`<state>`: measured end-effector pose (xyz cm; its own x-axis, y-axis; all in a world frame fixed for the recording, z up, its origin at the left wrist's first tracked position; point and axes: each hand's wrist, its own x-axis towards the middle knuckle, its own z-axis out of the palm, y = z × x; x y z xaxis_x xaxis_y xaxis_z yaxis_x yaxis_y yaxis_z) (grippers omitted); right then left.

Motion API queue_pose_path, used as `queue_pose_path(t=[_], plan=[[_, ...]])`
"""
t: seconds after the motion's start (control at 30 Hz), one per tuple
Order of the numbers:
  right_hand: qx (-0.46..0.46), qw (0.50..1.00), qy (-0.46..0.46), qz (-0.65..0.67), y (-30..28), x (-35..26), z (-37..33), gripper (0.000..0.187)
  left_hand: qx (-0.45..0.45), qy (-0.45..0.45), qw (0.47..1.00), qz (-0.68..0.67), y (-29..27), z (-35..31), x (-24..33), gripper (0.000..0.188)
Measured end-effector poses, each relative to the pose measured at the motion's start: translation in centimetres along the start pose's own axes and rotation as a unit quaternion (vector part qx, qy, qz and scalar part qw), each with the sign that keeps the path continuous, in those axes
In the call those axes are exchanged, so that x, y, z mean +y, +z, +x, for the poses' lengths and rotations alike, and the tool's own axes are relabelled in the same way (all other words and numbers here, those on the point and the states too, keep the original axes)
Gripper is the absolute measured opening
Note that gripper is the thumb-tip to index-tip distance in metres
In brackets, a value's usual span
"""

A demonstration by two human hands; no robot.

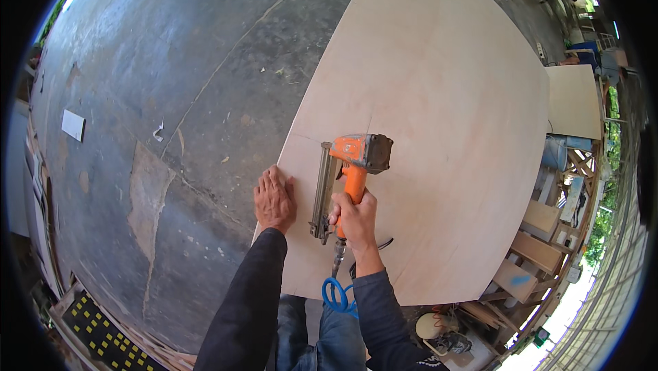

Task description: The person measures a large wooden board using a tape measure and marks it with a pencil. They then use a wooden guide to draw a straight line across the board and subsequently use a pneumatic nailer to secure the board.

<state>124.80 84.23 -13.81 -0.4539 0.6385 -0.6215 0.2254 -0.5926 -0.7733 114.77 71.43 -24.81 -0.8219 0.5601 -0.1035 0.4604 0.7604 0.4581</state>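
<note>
A large pale plywood sheet (439, 97) stretches out before me, with faint pencil lines drawn on it. My right hand (358, 219) is wrapped round the handle of an orange pneumatic nail gun (355, 179), which lies over the sheet toward its left edge. The gun's grey magazine (323, 193) is on the left side and its dark cap points right. From the handle's lower end a coiled blue air hose (335, 295) hangs past the sheet's near edge. My left hand (274, 201) rests flat over the sheet's left edge, fingers stretched forward, holding nothing.
Grey, cracked concrete floor (205, 97) spreads to the left, with a small white board piece (73, 125) on it. Wooden offcuts (537, 251) and shelving line the right side. A cream-coloured tank (430, 326) stands at the lower right. A black mat with yellow squares (103, 333) lies lower left.
</note>
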Motion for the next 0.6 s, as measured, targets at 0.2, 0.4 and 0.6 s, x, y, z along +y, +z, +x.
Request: queue_pose_path(t=[0.2,0.4,0.6], plan=[[0.011,1.000,0.003,-0.010,0.0,0.0,0.2,0.023,0.000,0.004,1.000,0.019,0.7,0.1,0.0,0.042],[0.012,1.000,0.015,-0.015,-0.1,0.0,0.4,0.036,-0.009,-0.001,1.000,0.003,0.8,0.2,0.3,0.043],[0.016,1.000,0.011,-0.015,0.0,0.3,0.6,0.025,-0.012,-0.003,1.000,0.005,1.1,0.2,0.1,0.042]])
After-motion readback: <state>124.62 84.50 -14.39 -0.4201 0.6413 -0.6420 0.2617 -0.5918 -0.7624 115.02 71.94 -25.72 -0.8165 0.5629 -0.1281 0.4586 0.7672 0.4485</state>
